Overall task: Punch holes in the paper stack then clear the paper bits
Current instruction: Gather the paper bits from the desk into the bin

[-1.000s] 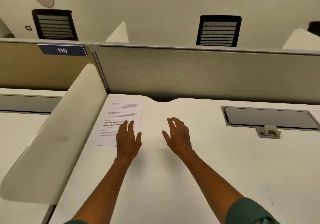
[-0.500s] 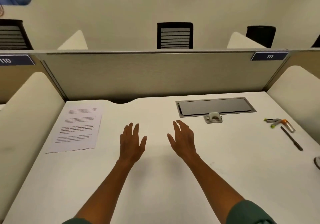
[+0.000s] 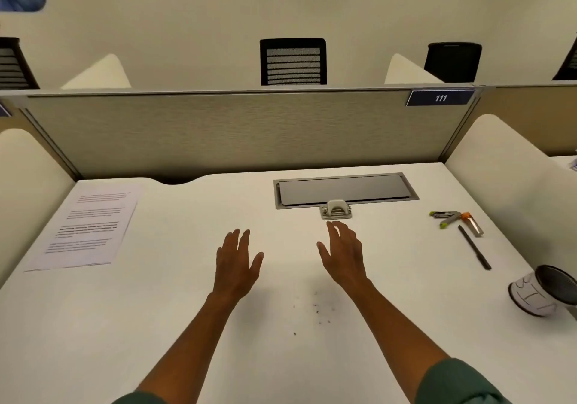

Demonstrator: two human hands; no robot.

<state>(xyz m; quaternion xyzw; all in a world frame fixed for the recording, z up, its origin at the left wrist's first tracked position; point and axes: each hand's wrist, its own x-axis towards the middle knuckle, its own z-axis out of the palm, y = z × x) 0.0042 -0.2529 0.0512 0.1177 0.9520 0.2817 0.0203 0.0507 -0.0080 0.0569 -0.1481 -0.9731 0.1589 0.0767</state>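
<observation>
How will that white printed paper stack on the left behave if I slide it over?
The white printed paper stack looks thin and flat, so probably light and floppy when lifted. On the smooth white desk it should slide easily, though sheets may fan apart.

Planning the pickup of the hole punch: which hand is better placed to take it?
Right. The right hand is open with fingertips just short of the hole punch; the left hand is farther away, between the punch and the paper stack.
</observation>
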